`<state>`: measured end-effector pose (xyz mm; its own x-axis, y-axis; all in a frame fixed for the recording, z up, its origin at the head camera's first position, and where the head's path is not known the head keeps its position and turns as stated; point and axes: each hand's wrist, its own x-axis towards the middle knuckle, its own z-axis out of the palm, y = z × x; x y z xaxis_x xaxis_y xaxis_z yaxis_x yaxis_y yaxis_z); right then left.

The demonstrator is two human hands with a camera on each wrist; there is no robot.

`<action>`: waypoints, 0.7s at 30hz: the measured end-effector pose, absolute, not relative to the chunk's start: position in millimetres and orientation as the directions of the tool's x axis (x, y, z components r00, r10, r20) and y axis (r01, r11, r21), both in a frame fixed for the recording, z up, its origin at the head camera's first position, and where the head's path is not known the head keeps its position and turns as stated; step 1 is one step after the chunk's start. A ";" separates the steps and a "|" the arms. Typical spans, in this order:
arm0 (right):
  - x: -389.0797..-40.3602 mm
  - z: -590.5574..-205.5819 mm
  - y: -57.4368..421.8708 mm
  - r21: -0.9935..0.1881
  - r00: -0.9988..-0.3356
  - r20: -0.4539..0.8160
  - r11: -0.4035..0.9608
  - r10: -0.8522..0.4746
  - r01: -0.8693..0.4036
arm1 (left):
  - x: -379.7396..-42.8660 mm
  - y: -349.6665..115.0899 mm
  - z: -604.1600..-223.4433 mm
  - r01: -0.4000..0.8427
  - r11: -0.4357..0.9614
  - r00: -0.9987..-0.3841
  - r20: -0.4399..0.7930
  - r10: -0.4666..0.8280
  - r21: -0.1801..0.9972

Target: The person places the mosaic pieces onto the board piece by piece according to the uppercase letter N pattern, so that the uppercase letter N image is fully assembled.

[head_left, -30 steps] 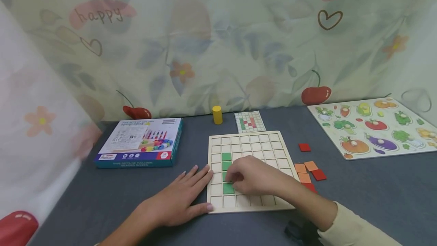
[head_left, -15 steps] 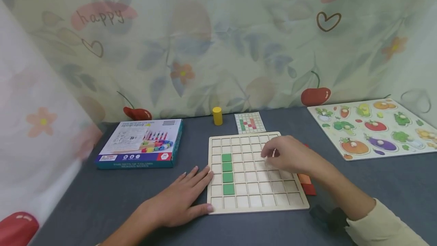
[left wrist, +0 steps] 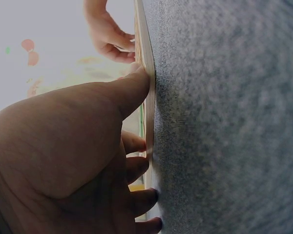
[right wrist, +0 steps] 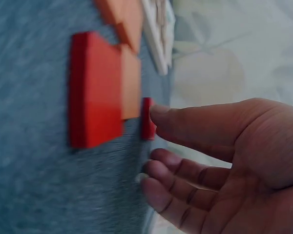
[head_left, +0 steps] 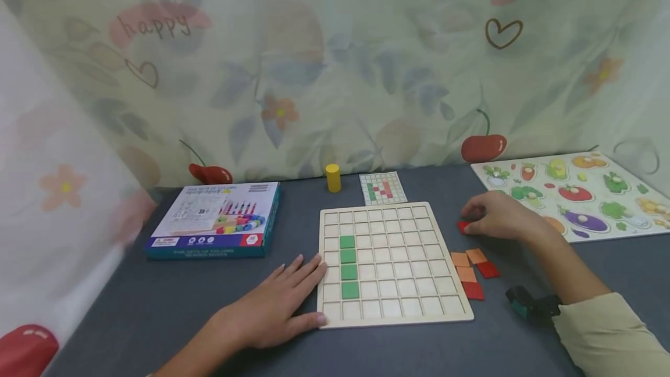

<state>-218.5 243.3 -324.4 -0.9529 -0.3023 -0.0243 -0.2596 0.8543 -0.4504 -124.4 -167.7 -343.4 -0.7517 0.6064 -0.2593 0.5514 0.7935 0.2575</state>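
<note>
My left hand (head_left: 280, 307) lies with fingers spread on the table, its fingertips and thumb touching the left edge of a wooden grid board (head_left: 385, 256). A column of several green tiles (head_left: 349, 272) sits in the board's second column from the left. Beyond the board's right side, my right hand (head_left: 502, 215) is over a single red tile (head_left: 462, 226). In the right wrist view the thumb is at that red tile (right wrist: 147, 119), while the other fingers are bent and apart from the thumb.
Orange tiles (head_left: 466, 274) and two more red tiles (head_left: 489, 269) lie by the board's right edge. Behind it are a pattern card (head_left: 386, 196) and a yellow cylinder (head_left: 333, 178). A toy box (head_left: 214, 220) stands left; a vegetable puzzle board (head_left: 581, 226) lies right.
My right hand has moved right from the green tiles, across the board, to the single red tile. The green column is now uncovered. My left hand has stayed put.
</note>
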 end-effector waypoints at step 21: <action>-222.7 -329.4 246.9 -0.593 -0.958 -0.097 0.789 -0.268 -0.161 | -124.7 -167.5 -341.4 0.550 0.795 -0.752 -0.262 0.605 0.256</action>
